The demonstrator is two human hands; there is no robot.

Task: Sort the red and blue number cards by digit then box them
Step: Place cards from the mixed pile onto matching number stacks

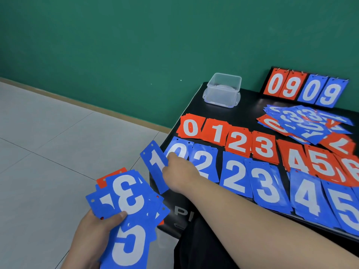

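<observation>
The left hand (93,233) grips a loose fan of cards (128,206), thumb pressed on top; they are mostly blue, with a 3 and a 5 facing up and a red corner showing behind. Just beyond it, the right hand (178,171) pinches a blue 1 card (155,162) by its long edge, holding it tilted over the near left corner of the black table (248,107). Under and to the right of this hand runs a row of blue piles (235,175) reading 0, 2, 2, 3, 4, 5; the hand covers part of the 0 and the first 2. Just past that row lies a row of red piles (237,142) reading 0 to 6. Farther from the right hand, a clear plastic box (223,90) stands by the green wall. Well to the right of it, a messy heap of mixed cards (303,123) lies in front of a flip scoreboard (303,88) showing 0909.
</observation>
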